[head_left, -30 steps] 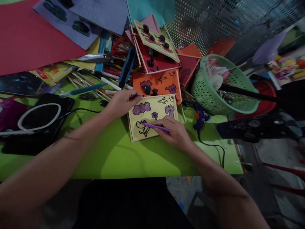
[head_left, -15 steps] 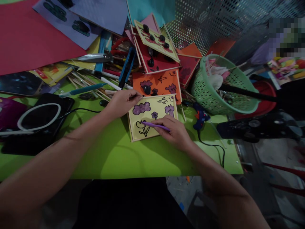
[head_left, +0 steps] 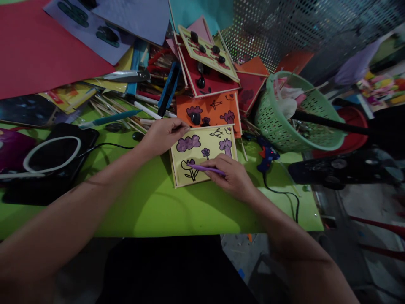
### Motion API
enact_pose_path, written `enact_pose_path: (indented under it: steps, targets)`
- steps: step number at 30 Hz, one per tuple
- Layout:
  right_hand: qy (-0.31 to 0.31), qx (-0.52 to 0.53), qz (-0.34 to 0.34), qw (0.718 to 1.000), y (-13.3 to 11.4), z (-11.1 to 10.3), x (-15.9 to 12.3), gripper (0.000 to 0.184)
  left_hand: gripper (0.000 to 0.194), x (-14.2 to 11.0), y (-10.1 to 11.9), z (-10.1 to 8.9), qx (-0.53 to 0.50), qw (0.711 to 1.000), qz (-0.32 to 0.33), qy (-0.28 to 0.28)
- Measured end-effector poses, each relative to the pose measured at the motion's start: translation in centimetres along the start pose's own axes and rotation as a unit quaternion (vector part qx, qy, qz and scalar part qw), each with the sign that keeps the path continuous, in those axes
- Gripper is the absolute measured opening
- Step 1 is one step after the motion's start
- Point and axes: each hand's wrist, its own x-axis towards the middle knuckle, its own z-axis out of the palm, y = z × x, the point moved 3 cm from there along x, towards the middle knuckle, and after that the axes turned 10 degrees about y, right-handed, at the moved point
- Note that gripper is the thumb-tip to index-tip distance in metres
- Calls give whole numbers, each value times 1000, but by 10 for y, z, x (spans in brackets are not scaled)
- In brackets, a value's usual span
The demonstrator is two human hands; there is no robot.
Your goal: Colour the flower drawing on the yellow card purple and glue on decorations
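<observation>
A yellow card (head_left: 202, 169) edged with thin wooden sticks lies on the green table. Black outlines on it show a cloud, flowers and a bird, with purple colouring in several shapes. My right hand (head_left: 229, 175) is closed around a purple marker (head_left: 209, 169), whose tip meets the tulip drawing (head_left: 188, 164) at the lower left. Part of the tulip's bloom is purple. At the card's upper left corner, my left hand (head_left: 166, 134) is closed, its fingertips pinching the edge. Directly behind sits an orange card (head_left: 232, 105) bearing similar drawings and a dark stone.
Framed cards with black stones (head_left: 218, 63) are piled at the back. A green basket (head_left: 268, 114) and a blue glue gun (head_left: 268, 156) stand to the right. Scissors (head_left: 126, 76), sticks and a teal pen (head_left: 110, 119) lie left, near a black tablet-like object (head_left: 63, 164).
The marker tip has shifted slightly within the tulip, and more purple shows on its bloom. My left hand and the card have stayed in place.
</observation>
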Motion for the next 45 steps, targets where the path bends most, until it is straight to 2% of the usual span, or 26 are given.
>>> enact_pose_path:
  steps: [45]
  targets:
    - [-2,-5,19,1000,4,-8,-1,15,36,0,2,-1,25,1000,2,-2]
